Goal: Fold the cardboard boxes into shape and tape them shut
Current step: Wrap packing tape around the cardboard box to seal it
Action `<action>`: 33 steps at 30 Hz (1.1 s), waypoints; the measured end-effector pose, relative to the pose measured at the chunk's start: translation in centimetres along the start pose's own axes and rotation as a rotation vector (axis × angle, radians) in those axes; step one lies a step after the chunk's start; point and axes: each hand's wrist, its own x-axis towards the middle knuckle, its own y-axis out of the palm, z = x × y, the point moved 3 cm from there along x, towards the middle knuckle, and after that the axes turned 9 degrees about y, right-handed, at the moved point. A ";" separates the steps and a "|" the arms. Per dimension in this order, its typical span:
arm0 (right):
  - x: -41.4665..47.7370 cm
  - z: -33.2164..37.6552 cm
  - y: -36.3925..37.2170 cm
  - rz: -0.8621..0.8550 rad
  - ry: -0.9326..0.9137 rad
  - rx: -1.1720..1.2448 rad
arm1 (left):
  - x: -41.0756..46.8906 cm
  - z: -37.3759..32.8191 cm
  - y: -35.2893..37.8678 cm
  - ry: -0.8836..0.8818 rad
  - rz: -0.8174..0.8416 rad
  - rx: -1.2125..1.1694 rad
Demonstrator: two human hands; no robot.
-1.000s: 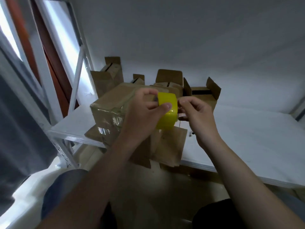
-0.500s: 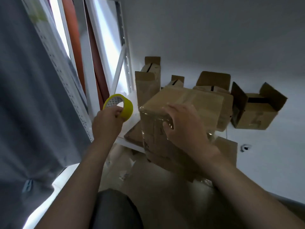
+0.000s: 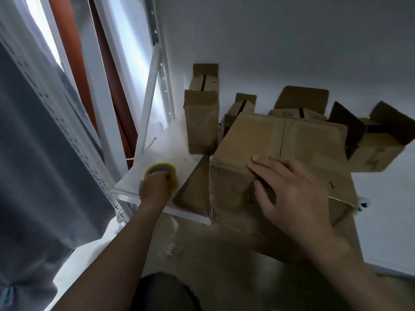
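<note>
A closed cardboard box (image 3: 280, 142), taped along its near edge, sits at the front of the white table (image 3: 166, 149). My right hand (image 3: 289, 189) lies flat over its near top corner, fingers spread and pressing the tape down. My left hand (image 3: 155, 188) grips a yellow tape roll (image 3: 160, 170) that rests flat on the table's left corner, to the left of the box. A flattened cardboard sheet (image 3: 193, 194) lies under the box and sticks out on its left side.
Several open, folded boxes stand behind: a tall one (image 3: 202, 122) at the back left, a small one (image 3: 241, 108), one with a raised flap (image 3: 301, 102), and one at the right (image 3: 379, 144). A white shelf frame (image 3: 155, 70) rises at left. Grey cloth (image 3: 40, 153) hangs there.
My left hand carried the tape roll away from the box, out to the left and down onto the table corner. My right hand moved onto the box's near corner and spread flat.
</note>
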 end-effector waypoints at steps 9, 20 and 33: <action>2.4 -0.3 -2.5 0.039 0.239 0.115 | -7.0 -19.8 -7.4 0.903 -0.223 -0.306; -2.5 -7.6 -1.9 0.022 0.353 0.051 | -6.9 -19.0 -3.9 0.606 -0.326 -0.103; -2.9 -10.9 0.0 0.050 0.725 1.109 | -5.5 -16.7 -4.0 0.194 -0.171 -0.618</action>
